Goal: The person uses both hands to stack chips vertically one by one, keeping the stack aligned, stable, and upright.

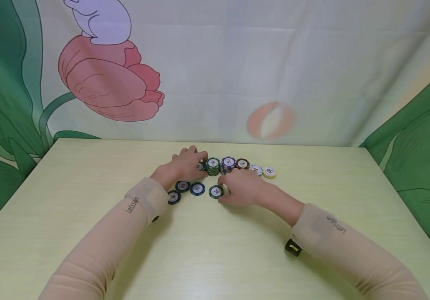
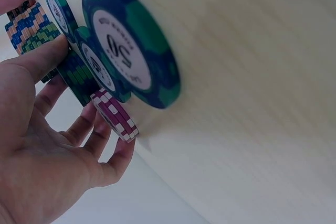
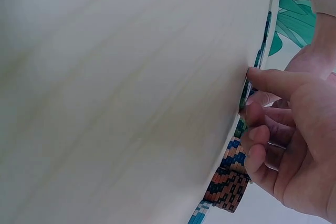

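My left hand [image 1: 185, 163] curls round a stack of dark blue-green poker chips [image 2: 77, 77] at the back of the table, thumb on the near side. Its outer fingers touch a short stack of purple-and-white chips [image 2: 115, 116] in the left wrist view. Between thumb and forefinger my right hand [image 1: 246, 187] pinches the edge of a green poker chip [image 1: 216, 191] lying flat. Three loose blue-green chips lie left of it: one nearest [image 1: 198, 188], one beyond [image 1: 182, 186], one partly behind the left sleeve [image 1: 174, 197].
Along the back runs a row of stacks: green [image 1: 213, 166], blue-and-orange [image 1: 228, 163], black-and-brown [image 1: 243, 163], white-and-blue [image 1: 256, 170] and yellow-edged chips [image 1: 269, 172]. A printed curtain [image 1: 207, 75] hangs behind the pale table [image 1: 200, 258].
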`<action>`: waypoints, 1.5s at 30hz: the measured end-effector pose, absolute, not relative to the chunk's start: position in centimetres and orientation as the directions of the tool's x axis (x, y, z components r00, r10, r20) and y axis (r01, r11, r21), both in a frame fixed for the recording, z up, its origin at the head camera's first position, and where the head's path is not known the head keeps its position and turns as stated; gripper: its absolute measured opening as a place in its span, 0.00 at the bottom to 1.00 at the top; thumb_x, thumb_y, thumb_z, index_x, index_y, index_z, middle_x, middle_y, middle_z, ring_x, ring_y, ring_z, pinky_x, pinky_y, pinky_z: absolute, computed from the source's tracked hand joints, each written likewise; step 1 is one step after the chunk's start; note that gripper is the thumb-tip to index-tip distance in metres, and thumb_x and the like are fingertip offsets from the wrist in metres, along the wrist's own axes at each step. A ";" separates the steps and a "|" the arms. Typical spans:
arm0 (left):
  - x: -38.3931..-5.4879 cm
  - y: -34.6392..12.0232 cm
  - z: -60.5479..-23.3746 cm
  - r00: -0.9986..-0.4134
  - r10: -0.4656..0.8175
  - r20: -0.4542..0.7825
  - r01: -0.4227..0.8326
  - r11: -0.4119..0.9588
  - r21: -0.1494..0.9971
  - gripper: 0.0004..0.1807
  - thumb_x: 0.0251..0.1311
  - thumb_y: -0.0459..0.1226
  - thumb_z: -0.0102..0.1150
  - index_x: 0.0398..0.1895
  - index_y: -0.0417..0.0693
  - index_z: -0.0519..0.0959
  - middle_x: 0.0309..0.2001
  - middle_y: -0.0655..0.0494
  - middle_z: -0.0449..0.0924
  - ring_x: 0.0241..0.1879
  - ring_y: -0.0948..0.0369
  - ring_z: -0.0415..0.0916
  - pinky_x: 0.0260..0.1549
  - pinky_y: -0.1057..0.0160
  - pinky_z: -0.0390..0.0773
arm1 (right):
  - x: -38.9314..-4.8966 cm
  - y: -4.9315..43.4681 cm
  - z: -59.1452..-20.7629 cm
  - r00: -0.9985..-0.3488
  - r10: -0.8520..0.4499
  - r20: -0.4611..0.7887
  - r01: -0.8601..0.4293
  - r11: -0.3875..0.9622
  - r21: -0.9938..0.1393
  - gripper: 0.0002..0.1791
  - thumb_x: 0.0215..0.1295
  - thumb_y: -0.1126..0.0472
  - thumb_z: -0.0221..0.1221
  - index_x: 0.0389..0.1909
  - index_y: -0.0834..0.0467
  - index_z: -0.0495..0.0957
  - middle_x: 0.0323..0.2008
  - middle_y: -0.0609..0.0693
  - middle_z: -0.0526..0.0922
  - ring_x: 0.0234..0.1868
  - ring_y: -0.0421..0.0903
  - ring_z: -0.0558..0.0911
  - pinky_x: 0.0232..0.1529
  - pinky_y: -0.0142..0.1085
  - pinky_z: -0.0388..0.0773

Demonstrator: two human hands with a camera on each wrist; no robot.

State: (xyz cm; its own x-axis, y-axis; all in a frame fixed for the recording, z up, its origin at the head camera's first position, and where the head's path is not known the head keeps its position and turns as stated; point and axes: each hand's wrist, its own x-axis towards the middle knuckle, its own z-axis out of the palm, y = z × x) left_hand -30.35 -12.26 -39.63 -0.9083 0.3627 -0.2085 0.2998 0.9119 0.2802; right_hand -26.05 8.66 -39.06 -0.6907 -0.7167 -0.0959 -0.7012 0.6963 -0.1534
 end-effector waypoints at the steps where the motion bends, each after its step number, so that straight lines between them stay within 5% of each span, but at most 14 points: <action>1: -30.3 -12.3 -39.6 -0.908 0.363 -0.209 0.299 0.912 0.281 0.25 0.69 0.47 0.63 0.66 0.52 0.73 0.65 0.40 0.65 0.64 0.42 0.63 0.62 0.33 0.62 | -26.1 8.6 -39.1 -0.690 -0.717 -0.097 -0.700 0.696 -0.161 0.20 0.62 0.48 0.70 0.50 0.55 0.85 0.20 0.40 0.78 0.24 0.40 0.78 0.30 0.40 0.80; 12: -30.3 -12.2 -39.6 -0.908 0.366 -0.204 0.300 0.908 0.293 0.25 0.69 0.47 0.64 0.66 0.51 0.74 0.65 0.40 0.66 0.63 0.41 0.63 0.62 0.33 0.62 | -26.2 8.2 -39.3 -0.709 -0.698 -0.102 -0.671 0.712 -0.207 0.18 0.62 0.51 0.70 0.49 0.56 0.85 0.19 0.41 0.78 0.22 0.41 0.78 0.29 0.41 0.78; 23: -30.5 -12.3 -39.8 -0.911 0.360 -0.199 0.298 0.911 0.285 0.25 0.69 0.48 0.64 0.65 0.52 0.74 0.64 0.40 0.66 0.62 0.43 0.63 0.60 0.35 0.64 | -26.2 7.9 -40.0 -0.706 -0.707 -0.043 -0.699 0.706 -0.116 0.12 0.55 0.50 0.66 0.33 0.53 0.79 0.21 0.41 0.77 0.23 0.41 0.77 0.25 0.38 0.75; 45: -30.3 -12.5 -39.7 -0.907 0.375 -0.191 0.311 0.904 0.295 0.23 0.69 0.48 0.63 0.63 0.53 0.74 0.62 0.40 0.67 0.59 0.43 0.64 0.57 0.37 0.65 | -28.1 7.0 -38.5 -0.827 -0.550 0.114 -0.562 0.806 -0.186 0.15 0.62 0.48 0.64 0.35 0.55 0.75 0.24 0.46 0.79 0.20 0.44 0.77 0.20 0.38 0.73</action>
State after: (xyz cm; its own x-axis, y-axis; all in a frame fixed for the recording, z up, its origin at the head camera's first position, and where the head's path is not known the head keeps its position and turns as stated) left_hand -30.34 -12.51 -39.70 -0.9072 0.3747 -0.1915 0.3110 0.9036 0.2947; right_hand -28.11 7.04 -38.53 -0.8272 -0.5501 0.1144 -0.5618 0.8062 -0.1856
